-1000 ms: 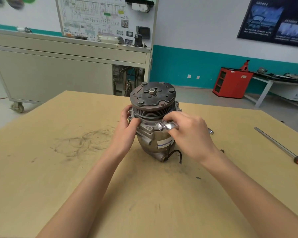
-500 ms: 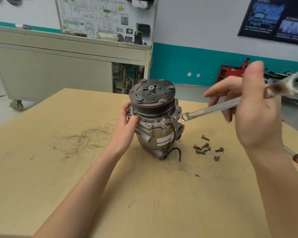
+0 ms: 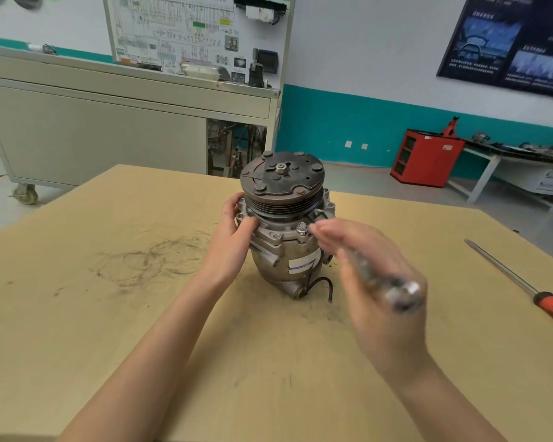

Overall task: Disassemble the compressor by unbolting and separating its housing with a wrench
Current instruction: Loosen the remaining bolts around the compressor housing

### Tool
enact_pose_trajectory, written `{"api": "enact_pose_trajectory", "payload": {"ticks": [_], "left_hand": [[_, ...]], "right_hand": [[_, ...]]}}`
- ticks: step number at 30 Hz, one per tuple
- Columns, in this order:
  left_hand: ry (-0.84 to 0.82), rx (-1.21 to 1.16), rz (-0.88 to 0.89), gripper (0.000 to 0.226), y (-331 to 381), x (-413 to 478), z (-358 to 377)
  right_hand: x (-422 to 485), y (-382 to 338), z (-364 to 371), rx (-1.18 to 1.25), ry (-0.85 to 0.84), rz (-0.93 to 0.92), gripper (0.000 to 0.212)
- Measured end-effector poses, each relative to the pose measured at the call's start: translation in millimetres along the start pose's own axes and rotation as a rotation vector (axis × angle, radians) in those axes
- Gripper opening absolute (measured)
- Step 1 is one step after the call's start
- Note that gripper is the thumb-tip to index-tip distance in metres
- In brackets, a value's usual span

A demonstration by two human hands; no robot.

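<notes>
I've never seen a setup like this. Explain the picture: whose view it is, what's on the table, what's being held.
There is no machine here. A person works with bare hands, filmed by a camera on their head that looks down. On the table stands a compressor, pulley end up. The left hand grips its flange to steady it. The right hand, blurred by motion, holds a wrench beside the compressor. A screwdriver lies to the right, untouched.

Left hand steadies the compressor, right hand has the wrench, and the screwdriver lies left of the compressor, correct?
No. The head view shows the screwdriver lying right of the compressor. The left hand steadying it and the right hand holding the wrench are correct.
</notes>
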State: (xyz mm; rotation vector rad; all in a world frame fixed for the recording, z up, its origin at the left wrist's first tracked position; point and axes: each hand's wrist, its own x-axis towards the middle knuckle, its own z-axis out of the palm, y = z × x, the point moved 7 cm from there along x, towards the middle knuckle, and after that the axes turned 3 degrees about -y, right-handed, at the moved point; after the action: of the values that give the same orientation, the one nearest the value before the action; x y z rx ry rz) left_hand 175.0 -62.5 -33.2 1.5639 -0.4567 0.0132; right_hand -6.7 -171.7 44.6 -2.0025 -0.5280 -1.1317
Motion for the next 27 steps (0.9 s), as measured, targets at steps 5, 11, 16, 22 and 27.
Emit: {"api": "enact_pose_trajectory", "payload": {"ticks": [5,11,16,22,27], "left_hand": [[0.014,0.0,0.017,0.045,-1.3,0.9,-1.4],[0.011,-0.01,0.038,0.044,-0.4,0.3,-0.9],[0.007,0.011,0.034,0.045,-0.7,1.0,-0.9],[-0.006,0.015,0.057,0.045,2.8,-0.3,0.4],[-0.004,0.038,0.039,0.045,2.0,3.2,-0.7]], "right_hand": [[-10.6,-20.8,30.0,-0.515,-0.02,-0.381,0.011],[-8.9,-24.8,47.0,-0.759,-0.008,-0.477,0.014],[-12.7,-20.6,51.2,-0.802,-0.045,-0.429,0.013],[-11.3,-21.1,58.8,-0.798,-0.04,-0.428,0.011],[-7.5,-19.6,65.0,-0.829,-0.014,-0.46,0.006]]}}
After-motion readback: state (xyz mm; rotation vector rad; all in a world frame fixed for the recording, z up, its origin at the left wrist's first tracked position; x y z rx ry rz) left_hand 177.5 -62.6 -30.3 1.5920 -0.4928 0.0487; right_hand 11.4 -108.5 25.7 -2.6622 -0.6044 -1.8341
